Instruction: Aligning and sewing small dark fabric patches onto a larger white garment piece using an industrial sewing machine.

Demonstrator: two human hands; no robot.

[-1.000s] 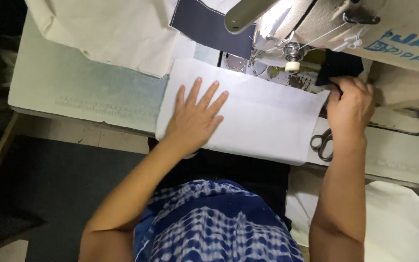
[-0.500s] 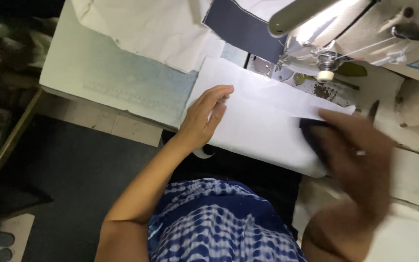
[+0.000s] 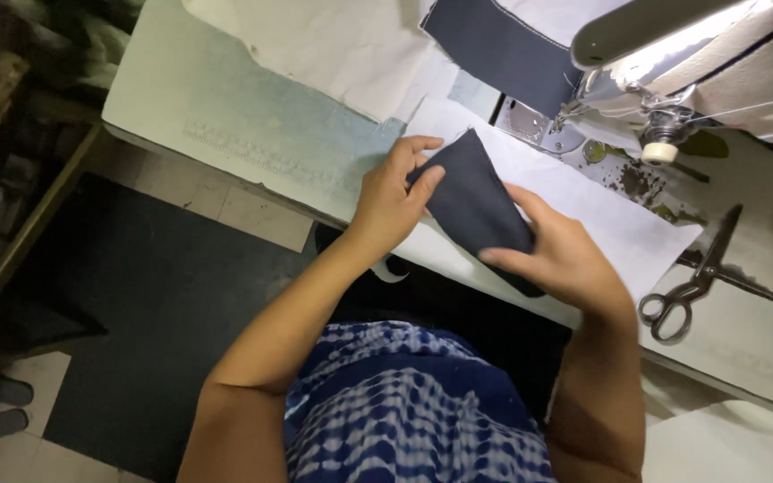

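Moved since the earlier frames: both hands, which a second ago lay apart, the left flat on the white fabric panel (image 3: 583, 192) and the right up by the sewing machine (image 3: 673, 80), now meet over that panel on a dark navy fabric piece (image 3: 474, 201) that the right hand carried in half a second ago. Item, nearest the wearer: blue-and-white patterned garment (image 3: 413, 402) on the person's torso, forearms reaching forward from it. Item: left hand (image 3: 391, 201), fingers curled, thumb and fingertips pinching the upper left edge of the navy piece. Item: right hand (image 3: 558, 255), partly closed, fingers laid over the piece's lower right end and thumb beneath, so that the piece is gripped at both ends and held just above the panel, tilted along a diagonal. Judged from this, the work has passed from smoothing the white panel to handling the navy piece. Item: scissors (image 3: 691, 282), lying closed on the tabletop (image 3: 252, 116) to the right, clear of both hands. Item, farther: machine's needle area and lamp-lit head, beyond the panel. Item, farthest: a second navy panel (image 3: 503, 45) and pale cloth (image 3: 333, 45) spread across the back of the tabletop.
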